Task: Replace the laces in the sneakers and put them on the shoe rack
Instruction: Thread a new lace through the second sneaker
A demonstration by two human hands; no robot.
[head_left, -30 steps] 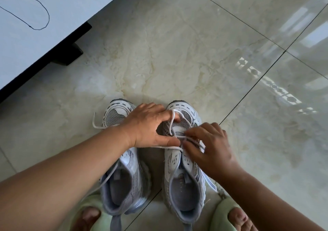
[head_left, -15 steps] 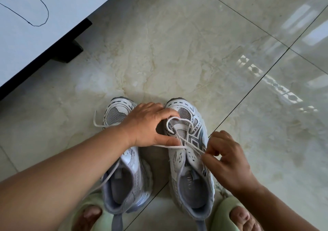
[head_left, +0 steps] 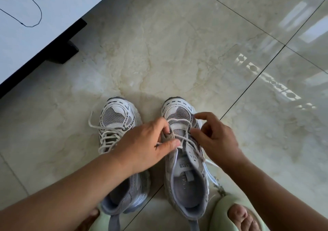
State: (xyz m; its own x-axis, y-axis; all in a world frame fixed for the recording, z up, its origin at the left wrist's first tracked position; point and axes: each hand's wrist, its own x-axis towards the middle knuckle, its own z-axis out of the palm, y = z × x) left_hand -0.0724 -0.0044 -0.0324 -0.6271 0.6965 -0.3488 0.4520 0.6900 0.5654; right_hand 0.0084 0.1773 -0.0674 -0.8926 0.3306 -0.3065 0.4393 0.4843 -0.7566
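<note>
Two white and grey sneakers stand side by side on the floor, toes pointing away from me. The left sneaker [head_left: 117, 120] is laced, with loose white lace ends lying over its toe. The right sneaker [head_left: 184, 170] has a white lace [head_left: 179, 120] looped across only its lowest eyelets. My left hand [head_left: 147, 145] reaches across the left sneaker and pinches that lace at the right sneaker's left eyelets. My right hand [head_left: 216, 136] is at the right side of the same shoe, fingertips on the lace near the eyelets.
A white surface [head_left: 35, 17] with a drawn black outline juts in at the top left, on a dark base [head_left: 62, 53]. Glossy marble floor tiles [head_left: 195, 53] spread all around. My feet in pale green slippers [head_left: 229, 213] are just behind the sneakers.
My right hand has moved forward from beside the shoe's middle to the lower eyelets near the toe. My left hand has slid back a little, uncovering the left sneaker's laces.
</note>
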